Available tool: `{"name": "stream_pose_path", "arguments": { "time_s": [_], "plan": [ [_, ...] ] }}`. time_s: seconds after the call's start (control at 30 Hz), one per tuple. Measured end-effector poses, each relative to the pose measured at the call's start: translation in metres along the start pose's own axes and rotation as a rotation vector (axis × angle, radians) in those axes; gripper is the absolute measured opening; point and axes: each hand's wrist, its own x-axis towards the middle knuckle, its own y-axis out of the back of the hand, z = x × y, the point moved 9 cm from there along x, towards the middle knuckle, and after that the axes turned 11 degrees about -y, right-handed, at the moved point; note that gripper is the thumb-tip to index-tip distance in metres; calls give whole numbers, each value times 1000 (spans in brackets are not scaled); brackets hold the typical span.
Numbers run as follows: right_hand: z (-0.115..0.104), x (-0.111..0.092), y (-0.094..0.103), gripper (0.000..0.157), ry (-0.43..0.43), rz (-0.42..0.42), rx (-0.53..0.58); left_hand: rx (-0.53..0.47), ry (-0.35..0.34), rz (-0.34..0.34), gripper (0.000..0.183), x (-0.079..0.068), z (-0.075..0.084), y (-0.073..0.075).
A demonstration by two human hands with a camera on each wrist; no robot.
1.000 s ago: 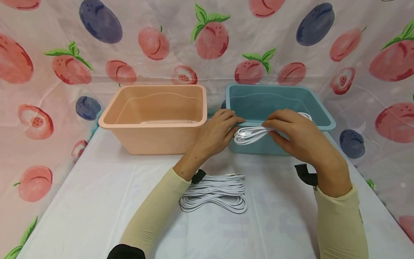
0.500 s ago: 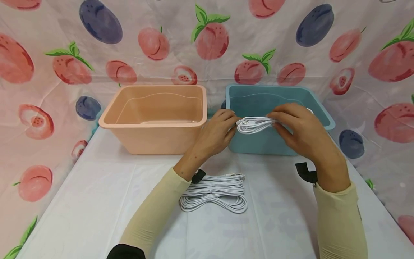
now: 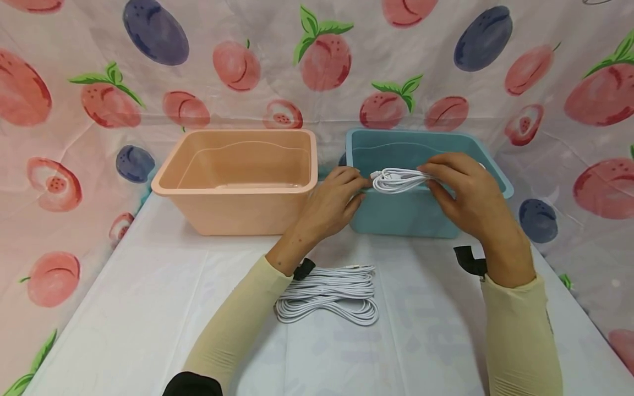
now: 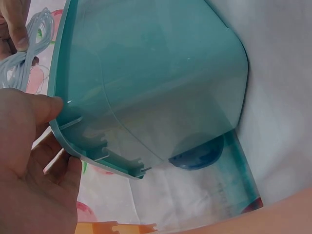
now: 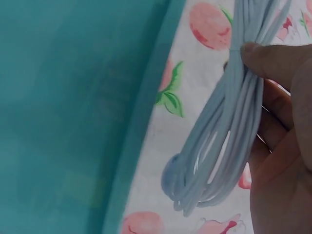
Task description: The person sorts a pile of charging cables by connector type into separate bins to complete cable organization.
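A coiled white cable bundle [image 3: 395, 181] is pinched between the thumb and fingers of my right hand [image 3: 465, 187]. It hangs over the front rim of the teal bin [image 3: 403, 215]. In the right wrist view the thumb presses on the middle of the cable bundle [image 5: 224, 122], whose loops fan out below. My left hand [image 3: 333, 201] holds the teal bin by its front left corner. The left wrist view has the left hand [image 4: 29, 151] with its thumb on one side of the rim and fingers on the other. The bin's floor is hidden.
A peach-coloured bin [image 3: 242, 214] stands just left of the teal one, close to my left forearm. A larger coiled white cable [image 3: 329, 297] lies on the white-covered table [image 3: 426, 341], partly behind the left wrist strap. A fruit-print curtain [image 3: 277, 71] hangs behind the bins.
My right hand has lifted the cable bundle up and slightly right, from in front of the teal bin to its rim. The left hand has stayed at the bin's corner.
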Motion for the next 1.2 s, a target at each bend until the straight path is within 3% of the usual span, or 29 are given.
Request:
{"name": "stream_pose_path", "arguments": {
  "time_s": [0.53, 1.2],
  "plan": [
    [18, 1, -17, 30, -45, 80, -19, 4, -28, 7, 25, 1, 2, 1],
    [39, -3, -31, 30, -148, -1, -51, -3, -20, -5, 27, 2, 2, 0]
  ]
}}
